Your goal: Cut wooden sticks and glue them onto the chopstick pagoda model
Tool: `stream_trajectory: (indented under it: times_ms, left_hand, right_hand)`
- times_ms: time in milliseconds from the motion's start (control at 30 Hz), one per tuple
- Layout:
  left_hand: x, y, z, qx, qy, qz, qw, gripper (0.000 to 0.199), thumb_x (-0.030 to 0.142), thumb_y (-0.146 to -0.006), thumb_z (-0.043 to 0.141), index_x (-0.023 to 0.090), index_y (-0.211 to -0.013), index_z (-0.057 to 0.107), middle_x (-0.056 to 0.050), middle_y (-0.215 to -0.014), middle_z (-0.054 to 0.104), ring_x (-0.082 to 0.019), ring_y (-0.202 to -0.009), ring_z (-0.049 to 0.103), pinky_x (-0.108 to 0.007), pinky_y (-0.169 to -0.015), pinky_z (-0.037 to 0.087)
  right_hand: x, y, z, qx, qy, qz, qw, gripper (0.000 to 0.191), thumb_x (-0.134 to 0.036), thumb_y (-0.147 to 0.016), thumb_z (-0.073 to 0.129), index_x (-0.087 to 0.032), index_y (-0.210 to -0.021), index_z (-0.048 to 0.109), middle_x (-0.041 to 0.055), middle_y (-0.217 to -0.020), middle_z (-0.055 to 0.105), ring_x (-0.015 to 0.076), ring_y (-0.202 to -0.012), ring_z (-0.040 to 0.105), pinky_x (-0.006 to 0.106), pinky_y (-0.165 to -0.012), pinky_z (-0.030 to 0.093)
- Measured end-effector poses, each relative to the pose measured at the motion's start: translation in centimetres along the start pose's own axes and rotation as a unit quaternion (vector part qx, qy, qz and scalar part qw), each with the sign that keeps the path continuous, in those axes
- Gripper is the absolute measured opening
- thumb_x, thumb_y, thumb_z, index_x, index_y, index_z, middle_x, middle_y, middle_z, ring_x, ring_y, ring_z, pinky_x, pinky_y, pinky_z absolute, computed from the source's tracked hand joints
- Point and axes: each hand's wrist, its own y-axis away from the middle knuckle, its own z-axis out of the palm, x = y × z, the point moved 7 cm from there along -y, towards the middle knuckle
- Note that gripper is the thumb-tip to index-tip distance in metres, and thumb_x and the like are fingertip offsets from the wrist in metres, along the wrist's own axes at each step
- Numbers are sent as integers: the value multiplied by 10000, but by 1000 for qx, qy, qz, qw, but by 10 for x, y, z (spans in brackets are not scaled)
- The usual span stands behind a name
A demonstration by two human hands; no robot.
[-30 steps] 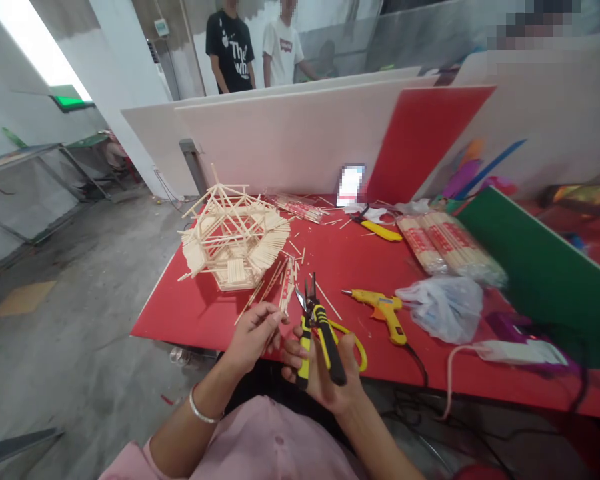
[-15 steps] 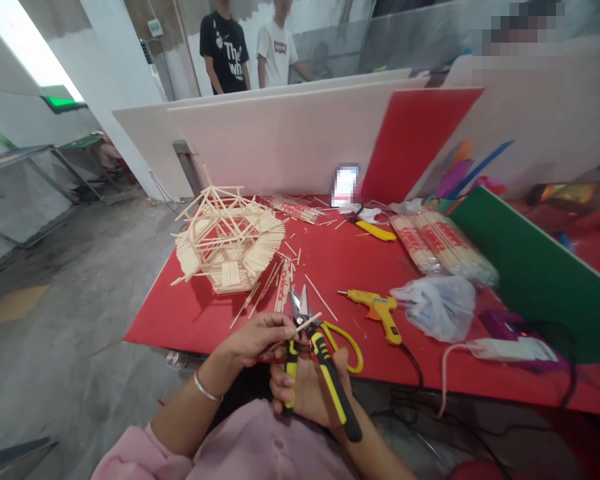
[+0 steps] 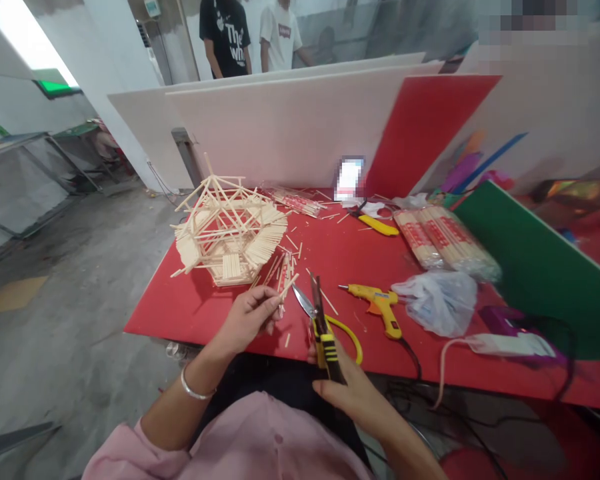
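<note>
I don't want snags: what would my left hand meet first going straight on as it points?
Probably the red-and-white wrapper on the table, just past your left hand and its held stick; height is unclear, so it might pass over.

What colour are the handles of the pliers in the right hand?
Yellow and black; the pliers' handles show in the head view.

Wht pillar (image 3: 107,63) at L, nr bright light strip (image 3: 33,30). Grey flr (image 3: 105,240) w/ tan sheet (image 3: 15,295). Wht panels (image 3: 280,127) stand behind red surface (image 3: 180,310).
</note>
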Motion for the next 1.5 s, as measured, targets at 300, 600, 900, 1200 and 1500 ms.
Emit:
stream_trajectory:
  times_ms: [300,600,900,1200,1500]
  left_hand:
    - [9,3,8,-31,-109,94,989,197,328,-839,605,153,-751,618,-4,-679,594,-97,-603,498,-216,-586,400]
    - [15,9,4,-25,-132,118,984,116,221,-812,554,144,-789,638,-27,-720,619,-142,-690,570,-245,-660,452]
    - [29,17,6,-4,-242,151,958,137,185,-822,543,163,-727,639,-17,-674,615,-130,-620,541,-224,-589,406]
    - [24,17,9,6,-288,165,943,227,194,-869,502,171,-658,582,-11,-610,576,-126,-572,516,-233,-560,364]
    - [22,17,6,-12,-264,141,954,283,227,-849,498,179,-571,498,6,-552,503,-114,-536,457,-237,-546,340]
  right_hand:
    - [-16,0,1,59,294,-103,948,888,-215,-660,578,-251,-1488,259,137,-1516,366,339,-1423,301,596,-1122,288]
    - [-27,-6,3,73,327,-126,934,899,-227,-644,587,-219,-1489,282,151,-1483,406,364,-1403,330,591,-1117,304]
    - [-25,-3,9,69,195,-117,971,869,-197,-614,629,-260,-1439,364,111,-1407,480,347,-1305,438,540,-1079,354]
    - [-29,-1,17,43,166,-91,981,747,-117,-597,548,-240,-1327,445,36,-1044,629,219,-928,602,369,-835,494]
    - [-18,-2,10,64,198,-108,972,791,-178,-605,603,-244,-1368,406,102,-1277,553,313,-1204,508,487,-1024,396]
